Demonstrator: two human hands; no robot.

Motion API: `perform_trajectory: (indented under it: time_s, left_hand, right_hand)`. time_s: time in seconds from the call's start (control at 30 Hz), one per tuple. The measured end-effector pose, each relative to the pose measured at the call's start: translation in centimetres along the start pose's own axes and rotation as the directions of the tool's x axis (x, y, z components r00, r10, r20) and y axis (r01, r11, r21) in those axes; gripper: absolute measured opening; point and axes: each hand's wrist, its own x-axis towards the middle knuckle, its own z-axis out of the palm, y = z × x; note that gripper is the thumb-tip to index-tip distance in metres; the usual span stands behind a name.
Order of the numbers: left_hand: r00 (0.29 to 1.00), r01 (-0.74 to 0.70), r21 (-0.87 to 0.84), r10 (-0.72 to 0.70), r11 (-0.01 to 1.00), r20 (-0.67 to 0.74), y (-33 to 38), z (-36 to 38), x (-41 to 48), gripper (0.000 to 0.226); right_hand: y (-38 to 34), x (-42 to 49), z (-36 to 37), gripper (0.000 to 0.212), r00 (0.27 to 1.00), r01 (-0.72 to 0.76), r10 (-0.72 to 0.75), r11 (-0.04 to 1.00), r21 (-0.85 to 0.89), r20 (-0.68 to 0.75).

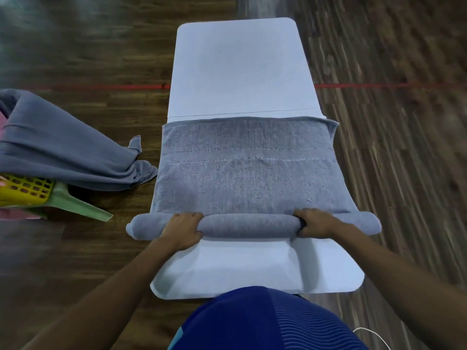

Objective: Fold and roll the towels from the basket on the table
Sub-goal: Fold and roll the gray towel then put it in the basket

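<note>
Rolling step underway: folded grey terry towel [249, 170] lies flat across the white desk [240, 72], near edge rolled. Left hand [183, 229] & right hand [316, 223] both clasp the roll. Next: push it fwd evenly, keeping ends aligned.

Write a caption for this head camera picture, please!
Both hands, left hand and right hand, roll a grey towel on a white table.
</note>
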Motion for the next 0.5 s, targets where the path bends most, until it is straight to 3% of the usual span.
perform_trajectory:
  time_s: [0.1,0.17,0.2,0.27,0.33,0.37,0.4,0.5]
  left_hand:
    - [0.955,0.06,-0.163,-0.009,0.985,0.297,0.0,-1.9,0.3,0.056]
    - [0.95,0.102,-0.239,-0.023,0.966,0.311,-0.6,-2.3,0.6,0.061]
    - [0.969,0.106,-0.257,-0.042,0.961,0.243,-0.9,-2.2,0.7,0.06]
    - [0.997,0.065,-0.249,-0.075,0.966,-0.031,-1.5,-1.7,0.6,0.047]
    - [0.932,0.01,-0.191,-0.078,0.982,-0.355,-1.2,-0.4,0.3,0.03]
    - [0.89,-0.018,-0.168,-0.061,0.986,-0.452,-0.6,0.3,-0.1,0.028]
    - [0.874,-0.045,-0.133,-0.026,0.99,-0.484,0.1,1.1,-0.4,0.033]
    - [0.929,-0.063,0.027,0.068,0.998,-0.364,0.8,3.0,-1.0,0.058]
  right_hand:
    - [0.0,0.1,-1.3,0.03,0.972,-0.023,-0.003,0.994,0.11,0.234]
    - [0.3,0.3,-1.4,0.03,0.98,-0.048,0.011,0.982,0.182,0.199]
    - [0.5,0.4,-1.3,0.034,0.993,-0.057,0.032,0.975,0.216,0.116]
    - [0.7,0.3,-0.9,0.043,0.98,-0.081,0.112,0.979,0.185,-0.166]
    - [0.2,-0.2,0.2,0.038,0.85,-0.085,0.151,0.985,0.15,-0.505]
    - [-0.3,-0.5,0.9,0.034,0.775,-0.05,0.124,0.99,0.135,-0.619]
    - [-0.8,-0.7,1.6,0.033,0.744,-0.003,0.075,0.994,0.11,-0.664]
    - [-1.3,-1.0,3.4,0.054,0.818,0.045,-0.042,0.999,-0.009,-0.573]
